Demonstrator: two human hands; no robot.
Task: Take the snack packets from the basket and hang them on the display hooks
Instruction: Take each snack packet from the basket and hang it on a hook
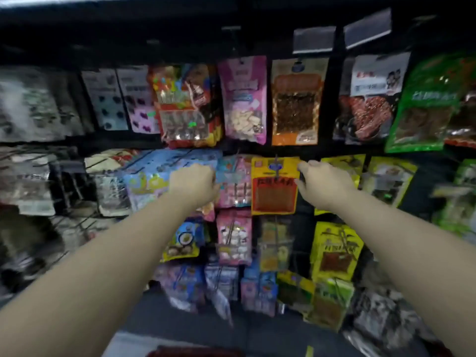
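A yellow and orange snack packet (274,188) hangs on a display hook (276,164) in the middle row of the rack. My right hand (322,181) pinches the packet's upper right corner between thumb and fingers. My left hand (194,182) reaches to the pink packet (235,188) just left of it, fingers curled at that packet's edge; the grip is hidden behind the knuckles. A dark red basket rim (193,353) shows at the bottom edge of the view.
Rows of hanging packets fill the rack: a pink one (243,99), an orange one (296,104) and a green one (425,104) above, yellow ones (334,251) and blue ones (188,282) below. Wire hooks (64,176) stick out at the left.
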